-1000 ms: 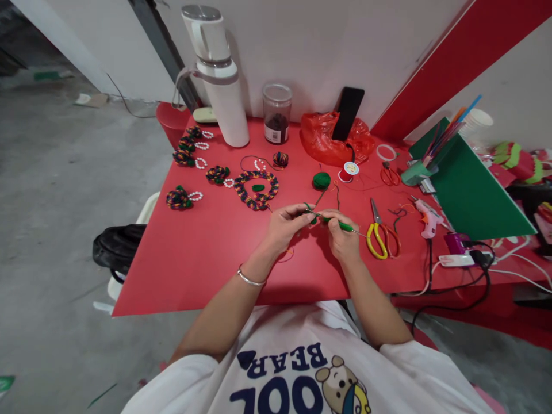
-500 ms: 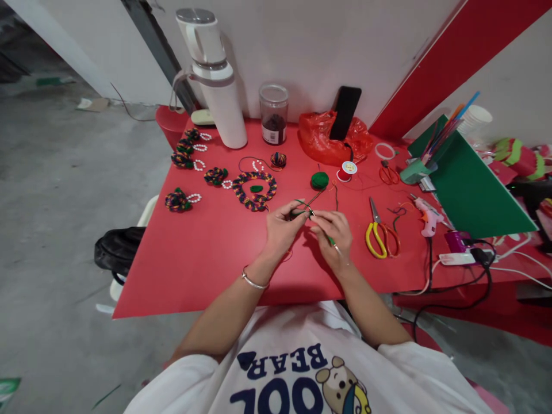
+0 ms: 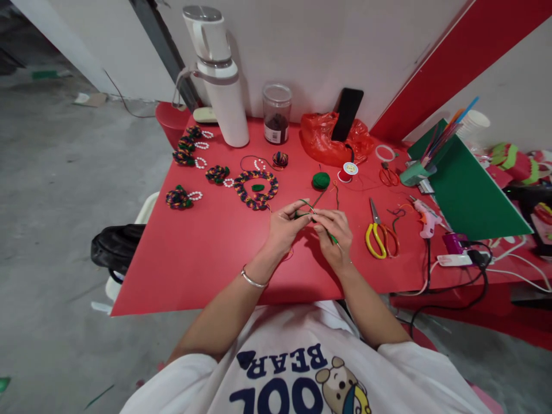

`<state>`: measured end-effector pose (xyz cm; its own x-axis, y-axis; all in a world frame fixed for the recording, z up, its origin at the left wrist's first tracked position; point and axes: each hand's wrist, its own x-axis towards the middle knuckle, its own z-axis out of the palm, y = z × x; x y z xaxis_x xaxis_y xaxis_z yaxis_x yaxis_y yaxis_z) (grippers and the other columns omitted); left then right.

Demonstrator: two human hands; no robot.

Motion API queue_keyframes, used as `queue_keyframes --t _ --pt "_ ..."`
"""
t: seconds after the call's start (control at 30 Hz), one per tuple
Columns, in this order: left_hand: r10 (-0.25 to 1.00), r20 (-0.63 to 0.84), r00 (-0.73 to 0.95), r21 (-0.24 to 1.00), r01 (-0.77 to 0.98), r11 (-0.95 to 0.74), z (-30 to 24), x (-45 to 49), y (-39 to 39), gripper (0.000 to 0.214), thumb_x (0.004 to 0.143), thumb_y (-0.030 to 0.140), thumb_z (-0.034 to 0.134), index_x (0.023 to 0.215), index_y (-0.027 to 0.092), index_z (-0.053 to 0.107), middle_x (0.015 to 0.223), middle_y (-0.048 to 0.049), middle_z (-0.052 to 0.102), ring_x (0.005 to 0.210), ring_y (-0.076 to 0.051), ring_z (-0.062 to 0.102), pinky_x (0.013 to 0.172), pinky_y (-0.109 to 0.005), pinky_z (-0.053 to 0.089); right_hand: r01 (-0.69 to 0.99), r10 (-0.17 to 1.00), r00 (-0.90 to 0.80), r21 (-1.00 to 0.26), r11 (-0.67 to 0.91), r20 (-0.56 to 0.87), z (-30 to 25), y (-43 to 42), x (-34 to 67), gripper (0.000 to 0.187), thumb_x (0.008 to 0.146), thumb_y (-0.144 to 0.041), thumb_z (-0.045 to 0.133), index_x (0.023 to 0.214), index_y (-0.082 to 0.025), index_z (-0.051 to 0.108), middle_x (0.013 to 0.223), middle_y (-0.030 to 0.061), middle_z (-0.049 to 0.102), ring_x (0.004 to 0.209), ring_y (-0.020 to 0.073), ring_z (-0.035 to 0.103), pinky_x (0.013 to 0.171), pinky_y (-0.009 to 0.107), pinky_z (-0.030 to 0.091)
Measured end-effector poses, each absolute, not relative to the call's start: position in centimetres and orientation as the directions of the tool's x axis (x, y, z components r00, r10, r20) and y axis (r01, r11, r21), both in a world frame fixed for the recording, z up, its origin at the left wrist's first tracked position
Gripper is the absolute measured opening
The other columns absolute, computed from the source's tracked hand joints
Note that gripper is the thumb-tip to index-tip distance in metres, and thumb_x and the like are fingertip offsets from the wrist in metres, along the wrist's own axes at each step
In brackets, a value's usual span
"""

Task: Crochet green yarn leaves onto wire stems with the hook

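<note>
My left hand (image 3: 286, 226) is closed on dark green yarn (image 3: 305, 202), with a strand looped over its raised fingers. In my right hand (image 3: 335, 231) is a crochet hook (image 3: 334, 239) with a green handle, its tip meeting the yarn at the left fingertips. The small worked piece between the fingers is mostly hidden. Just beyond the hands sits a green yarn ball (image 3: 321, 181). Left of them lies a multicoloured crocheted strip (image 3: 242, 194) curled into a ring, with a small green piece (image 3: 257, 188) inside it.
Crocheted flowers with bead loops (image 3: 178, 198) lie on the left of the red table (image 3: 207, 259). Yellow-handled scissors (image 3: 376, 238), a pink glue gun (image 3: 428, 218) and a power strip (image 3: 455, 260) lie right. A white flask (image 3: 227, 106), a jar (image 3: 276, 115) and a phone (image 3: 347, 114) stand behind.
The hook has turned slightly and its tip has shifted at the yarn between my fingertips. Both hands stay in nearly the same place; the camera view has moved slightly.
</note>
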<state>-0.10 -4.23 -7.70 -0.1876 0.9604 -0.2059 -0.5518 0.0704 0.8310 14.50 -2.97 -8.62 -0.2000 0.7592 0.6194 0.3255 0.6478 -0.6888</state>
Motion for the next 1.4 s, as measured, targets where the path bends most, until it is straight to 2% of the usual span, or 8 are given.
queue_keyframes --t 0.17,0.3,0.5,0.77,0.97,1.1,1.27,1.4 --pt "0.964 -0.253 -0.08 0.822 -0.544 0.17 -7.5 -1.0 -4.0 0.055 0.053 0.027 0.094 0.104 0.014 0.079 0.069 -0.0008 0.072 0.052 -0.007 0.052 0.051 -0.021 0.038 0.074 0.885 -0.103 -0.884 0.462 0.454 -9.3 -2.5 15.0 0.023 0.099 -0.044 0.061 0.099 -0.031 0.08 0.102 0.0037 0.08 0.101 0.0224 0.073 0.094 0.042 0.058" --pt "0.961 -0.271 -0.054 0.827 -0.524 0.204 -7.4 -1.6 -4.0 0.046 0.056 0.03 0.093 0.098 0.015 0.08 0.072 -0.0022 0.072 0.048 -0.006 0.05 0.047 -0.022 0.034 -0.043 0.912 -0.119 -0.919 0.391 0.393 -10.0 -2.1 15.6 0.019 0.098 -0.042 0.064 0.098 -0.032 0.08 0.1 0.002 0.08 0.098 0.0204 0.074 0.09 0.038 0.059" --pt "0.964 -0.26 -0.063 0.842 -0.504 0.194 -7.0 -1.8 -3.9 0.04 0.054 0.03 0.094 0.09 0.016 0.081 0.071 -0.0035 0.072 0.046 -0.006 0.048 0.043 -0.021 0.03 -0.05 0.913 -0.141 -0.923 0.381 0.384 -9.9 -1.9 15.9 0.022 0.096 -0.046 0.066 0.095 -0.03 0.08 0.099 0.0036 0.08 0.098 0.0227 0.074 0.092 0.042 0.059" --pt "0.969 -0.243 -0.044 0.849 -0.492 0.19 -6.9 -1.7 -3.9 0.041 0.053 0.03 0.096 0.09 0.017 0.082 0.069 -0.0021 0.07 0.046 -0.005 0.047 0.043 -0.019 0.031 -0.042 0.904 -0.168 -0.919 0.392 0.393 -9.6 -2.0 16.0 0.02 0.097 -0.045 0.065 0.096 -0.032 0.081 0.1 0.0028 0.08 0.099 0.0225 0.074 0.093 0.042 0.059" --pt "0.975 -0.202 -0.093 0.868 -0.478 0.134 -7.2 -1.7 -3.8 0.038 0.055 0.026 0.094 0.09 0.016 0.082 0.07 -0.0024 0.07 0.05 -0.005 0.048 0.045 -0.02 0.035 0.005 0.904 -0.174 -0.918 0.396 0.389 -9.4 -2.0 16.0 0.023 0.096 -0.048 0.065 0.095 -0.031 0.081 0.099 0.0039 0.081 0.1 0.0235 0.074 0.094 0.044 0.059" --pt "0.976 -0.198 -0.096 0.872 -0.471 0.13 -7.2 -1.8 -3.8 0.035 0.055 0.023 0.093 0.088 0.016 0.083 0.07 -0.0027 0.07 0.05 -0.006 0.049 0.045 -0.021 0.036 -0.047 0.913 -0.166 -0.928 0.369 0.372 -9.8 -1.9 16.0 0.021 0.096 -0.046 0.065 0.094 -0.032 0.081 0.098 0.0028 0.081 0.098 0.0225 0.075 0.092 0.041 0.059" --pt "0.978 -0.169 -0.124 0.889 -0.447 0.098 -7.3 -2.0 -3.8 0.032 0.055 0.019 0.092 0.086 0.016 0.082 0.074 -0.0052 0.074 0.064 -0.013 0.062 0.056 -0.024 0.047 -0.136 0.935 -0.197 -0.953 0.272 0.295 -10.4 -1.3 16.5 0.028 0.095 -0.052 0.065 0.091 -0.028 0.08 0.097 0.0044 0.081 0.095 0.0243 0.076 0.09 0.045 0.06" --pt "0.979 -0.129 -0.159 0.915 -0.399 0.056 -7.7 -2.1 -3.7 0.031 0.057 0.018 0.091 0.087 0.016 0.082 0.076 -0.0056 0.075 0.07 -0.015 0.067 0.067 -0.027 0.054 -0.184 0.938 -0.247 -0.962 0.201 0.243 -10.2 -1.0 17.0 0.032 0.093 -0.055 0.066 0.09 -0.026 0.078 0.097 0.0056 0.081 0.095 0.0261 0.077 0.093 0.049 0.06"
